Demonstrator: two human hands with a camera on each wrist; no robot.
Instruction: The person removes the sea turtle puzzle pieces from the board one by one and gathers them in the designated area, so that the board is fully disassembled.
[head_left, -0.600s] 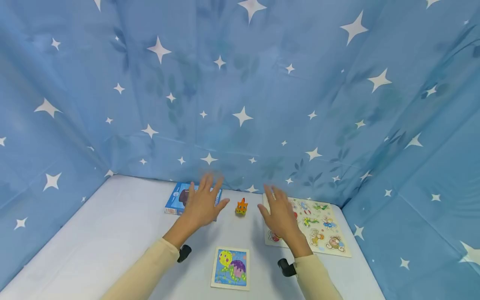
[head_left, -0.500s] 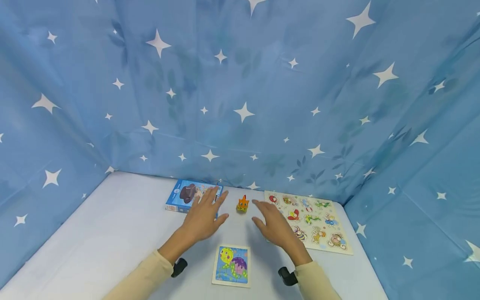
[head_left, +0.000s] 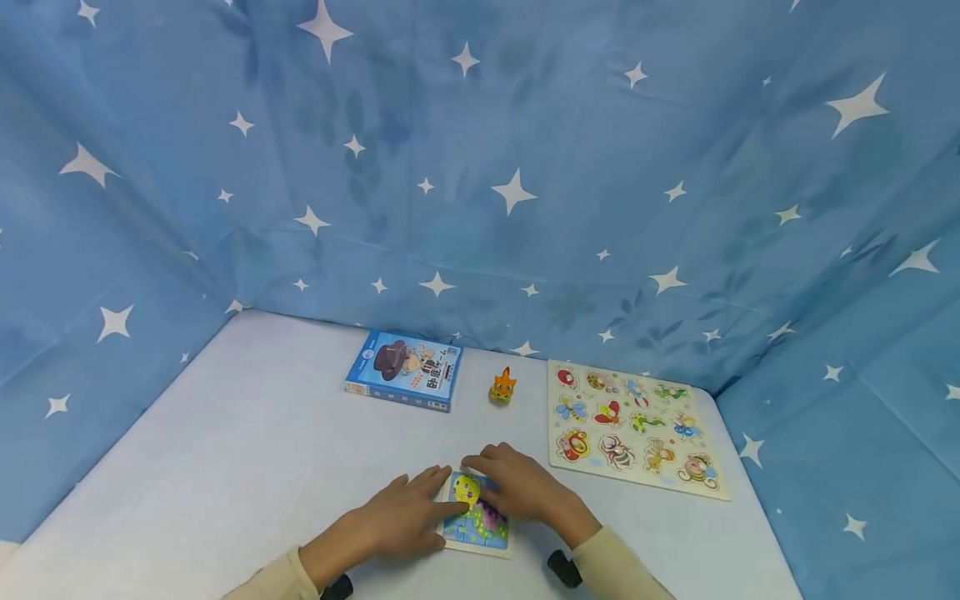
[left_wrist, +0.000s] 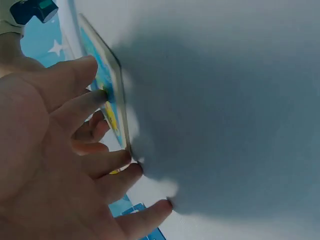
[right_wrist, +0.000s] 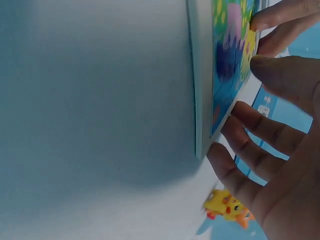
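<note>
"Quick, where's the framed jigsaw rn?"

"Lower ctr of the head-view frame, on the white table. Both hands are at it."

"L hand?"

"At the puzzle's left side, pretty open: fingers apart, slightly bent, not wrapped round anything. Index tip's on the pic or just over it, can't tell which. Thumb's by the lower-left edge."

"And R hand?"

"Upper right of the puzzle, open too, fingers loosely bent. Per the R wrist view, some fingertips are at the frame's edge, thumb's near the pic. Contact's hard to judge, but it isn't closed round it."

"Other stuff?"

"Blue game box left of ctr, orange-yellow toy figure approx mid-frame, well apart from the hands. Insect puzzle board lower right. Blue star-print curtain fills the top."
</note>
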